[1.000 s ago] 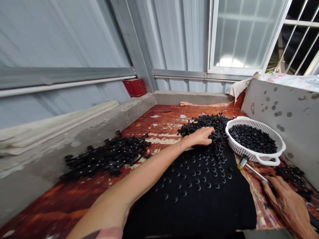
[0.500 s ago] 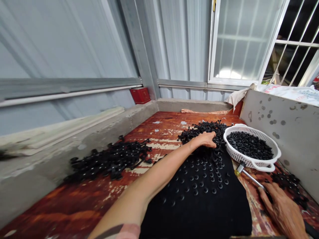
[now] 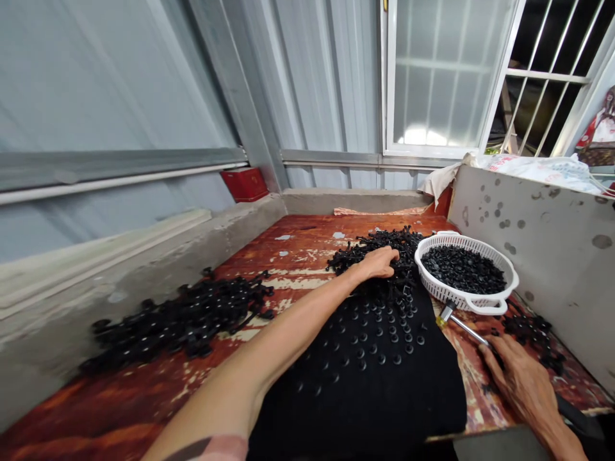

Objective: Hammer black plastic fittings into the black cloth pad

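My left hand (image 3: 378, 262) reaches over the far end of the black mat (image 3: 384, 410), at a heap of small black stemmed parts (image 3: 358, 253). Its fingers curl down among the parts. The fingertips are hidden, so what they hold does not show. Several round black pieces (image 3: 382, 359) stand in loose rows on the mat. At the right, my right hand (image 3: 521, 374) is closed around the handle of a small hammer (image 3: 468, 329). The hammer has a metal shaft and a black and yellow head, which rests by the mat's right edge.
A white plastic basket (image 3: 509, 282) of small black pieces stands right of the heap. More black parts lie in a pile (image 3: 187, 314) at the left and a smaller pile (image 3: 533, 333) at the right. A spotted grey panel (image 3: 538, 237) bounds the right side.
The whole view has shifted, so everything sits further left in the picture. My left hand stays at the heap, and my right hand still holds the hammer.
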### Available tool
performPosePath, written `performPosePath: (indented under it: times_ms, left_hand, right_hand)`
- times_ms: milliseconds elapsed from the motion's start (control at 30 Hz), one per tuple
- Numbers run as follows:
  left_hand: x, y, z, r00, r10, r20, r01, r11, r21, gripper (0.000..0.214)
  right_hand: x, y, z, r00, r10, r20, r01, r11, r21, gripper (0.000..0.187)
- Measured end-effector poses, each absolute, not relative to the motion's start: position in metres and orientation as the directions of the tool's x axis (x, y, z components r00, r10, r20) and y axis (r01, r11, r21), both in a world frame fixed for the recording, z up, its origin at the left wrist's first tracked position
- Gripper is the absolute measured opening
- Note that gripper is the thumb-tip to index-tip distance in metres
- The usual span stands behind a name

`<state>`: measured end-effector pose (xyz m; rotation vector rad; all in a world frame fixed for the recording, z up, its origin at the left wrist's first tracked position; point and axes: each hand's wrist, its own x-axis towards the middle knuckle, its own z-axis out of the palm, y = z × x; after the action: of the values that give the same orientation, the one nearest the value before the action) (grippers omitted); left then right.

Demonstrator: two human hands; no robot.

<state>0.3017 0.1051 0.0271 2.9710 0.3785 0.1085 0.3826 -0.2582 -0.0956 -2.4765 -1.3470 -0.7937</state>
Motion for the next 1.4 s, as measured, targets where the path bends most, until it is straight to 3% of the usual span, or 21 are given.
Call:
performPosePath:
  times_ms: [400, 500, 667, 733, 867, 967, 1100, 1233, 1400]
  left_hand:
    - [0.274, 0.087, 0.064, 0.925, 0.261, 0.277, 0.171, -0.935, 0.311, 0.041]
    - [0.260, 0.064, 0.068, 0.929, 0.175, 0.325, 0.070, -0.948, 0.311, 0.038]
    - [0.235, 0.014, 0.071, 0.886, -0.090, 0.455, -0.250, -0.919, 0.305, 0.041]
    - [0.227, -0.012, 0.068, 0.880, -0.239, 0.411, -0.368, -0.890, 0.270, 0.041]
    - [0.226, -0.054, 0.052, 0.847, -0.498, 0.187, -0.513, -0.857, 0.043, 0.042]
    - [0.235, -0.064, 0.039, 0.838, -0.535, 0.107, -0.527, -0.844, -0.095, 0.040]
    - [0.246, -0.059, 0.027, 0.812, -0.577, 0.089, -0.555, -0.810, -0.187, 0.033]
    - [0.244, -0.067, 0.025, 0.801, -0.597, 0.047, -0.580, -0.793, -0.189, 0.026]
    - [0.235, -0.086, 0.026, 0.724, -0.689, 0.041, -0.672, -0.717, -0.183, 0.027]
  right_hand:
    - [0.382, -0.255, -0.090, 0.444, 0.714, 0.541, 0.831, -0.554, 0.049, 0.042]
    - [0.378, -0.257, -0.086, 0.495, 0.720, 0.486, 0.806, -0.589, 0.053, 0.038]
    - [0.369, -0.271, -0.080, 0.579, 0.691, 0.433, 0.751, -0.659, 0.048, 0.032]
    - [0.366, -0.276, -0.078, 0.602, 0.668, 0.437, 0.725, -0.687, 0.052, 0.032]
    - [0.364, -0.277, -0.077, 0.610, 0.653, 0.449, 0.703, -0.708, 0.074, 0.029]
    - [0.362, -0.276, -0.078, 0.597, 0.656, 0.461, 0.703, -0.705, 0.094, 0.027]
    - [0.361, -0.276, -0.078, 0.584, 0.658, 0.476, 0.704, -0.702, 0.106, 0.028]
    - [0.360, -0.275, -0.078, 0.577, 0.658, 0.484, 0.706, -0.699, 0.109, 0.031]
    - [0.360, -0.273, -0.079, 0.594, 0.653, 0.470, 0.692, -0.712, 0.115, 0.020]
